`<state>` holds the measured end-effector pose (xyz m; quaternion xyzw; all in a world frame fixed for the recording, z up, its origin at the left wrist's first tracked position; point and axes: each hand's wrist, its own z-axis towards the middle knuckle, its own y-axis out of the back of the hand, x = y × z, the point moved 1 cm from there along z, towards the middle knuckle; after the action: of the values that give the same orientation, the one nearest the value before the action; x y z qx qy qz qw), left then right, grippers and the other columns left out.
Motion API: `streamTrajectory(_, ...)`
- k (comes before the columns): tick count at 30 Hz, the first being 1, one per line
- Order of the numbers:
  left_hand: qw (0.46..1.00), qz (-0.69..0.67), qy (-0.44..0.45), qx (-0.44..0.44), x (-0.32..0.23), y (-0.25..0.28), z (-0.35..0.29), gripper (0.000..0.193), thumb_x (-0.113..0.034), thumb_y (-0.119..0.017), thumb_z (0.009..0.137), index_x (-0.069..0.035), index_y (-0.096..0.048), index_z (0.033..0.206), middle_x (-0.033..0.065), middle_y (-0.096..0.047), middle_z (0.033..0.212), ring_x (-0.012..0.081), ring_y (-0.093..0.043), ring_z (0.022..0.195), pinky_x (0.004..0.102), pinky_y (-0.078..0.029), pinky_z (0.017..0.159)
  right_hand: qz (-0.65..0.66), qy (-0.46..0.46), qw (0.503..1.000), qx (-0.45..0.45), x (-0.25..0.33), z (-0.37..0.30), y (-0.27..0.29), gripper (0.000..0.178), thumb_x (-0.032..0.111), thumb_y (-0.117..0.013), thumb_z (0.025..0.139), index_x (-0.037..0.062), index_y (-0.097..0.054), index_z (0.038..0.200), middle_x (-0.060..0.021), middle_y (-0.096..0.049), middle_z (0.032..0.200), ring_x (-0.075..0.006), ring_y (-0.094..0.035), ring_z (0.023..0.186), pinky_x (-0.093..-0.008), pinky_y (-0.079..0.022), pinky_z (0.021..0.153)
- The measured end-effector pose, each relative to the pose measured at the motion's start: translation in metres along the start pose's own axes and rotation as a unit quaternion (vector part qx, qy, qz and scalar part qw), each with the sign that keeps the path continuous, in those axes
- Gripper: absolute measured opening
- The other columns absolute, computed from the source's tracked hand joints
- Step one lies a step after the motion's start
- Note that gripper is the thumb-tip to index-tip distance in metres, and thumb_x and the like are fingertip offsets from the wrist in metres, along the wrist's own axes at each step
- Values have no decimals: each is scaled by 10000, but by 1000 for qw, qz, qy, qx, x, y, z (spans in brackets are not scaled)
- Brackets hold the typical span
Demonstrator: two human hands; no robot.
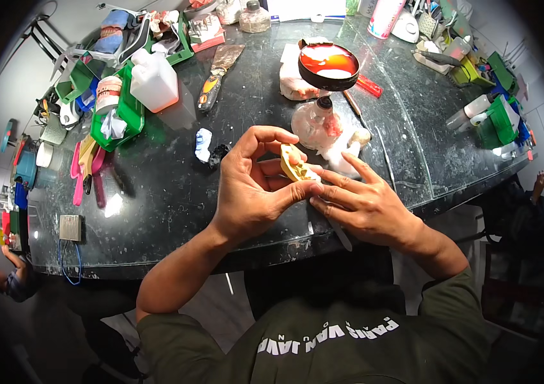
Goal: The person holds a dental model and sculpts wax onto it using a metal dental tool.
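Observation:
My left hand (249, 179) holds a small yellow dental cast (292, 164) between thumb and fingers, raised over the near part of the bench. The tooth forms on it face my right hand (368, 203). Thumb and first fingers of that hand close together at the cast's right end, beside a small white patch, while the outer fingers stretch away. What they pinch is hidden. A narrow pale tool (340, 235) shows below the right hand; whether it is held or lies on the bench I cannot tell. Beyond the hands stands a glass spirit lamp (313, 125) with a dark top.
A round pan of red wax (328, 61) stands beyond the lamp. Leftward are a plaster spatula (217, 77), a white plastic bottle (154, 82), a green tray (132, 118) and pink-handled tools (84, 168). A metal box (71, 228) with blue cable sits near the bench's left edge.

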<state>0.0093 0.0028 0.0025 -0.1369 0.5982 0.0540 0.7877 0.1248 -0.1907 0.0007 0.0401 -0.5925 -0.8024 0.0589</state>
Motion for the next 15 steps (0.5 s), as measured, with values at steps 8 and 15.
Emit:
streamTrajectory(8,999,20,39,-15,-9,-6,-4,570,44,-854,752,-1,-525,1214,102,-637,1038,250,-729,969,341,-626,856,178,-112,956,-206,4,2,23,205,-30,-679,738,40,-704,929,-86,-719,953,-274,-720,918,-439,-572,888)
streamTrajectory(15,994,106,-28,-15,-4,-12,-8,544,30,-876,730,3,-586,1190,84,-678,974,160,-724,905,287,-623,793,392,-262,835,-282,9,35,25,188,62,-762,835,-17,-736,1004,-100,-695,882,-118,-635,688,-244,-496,559)
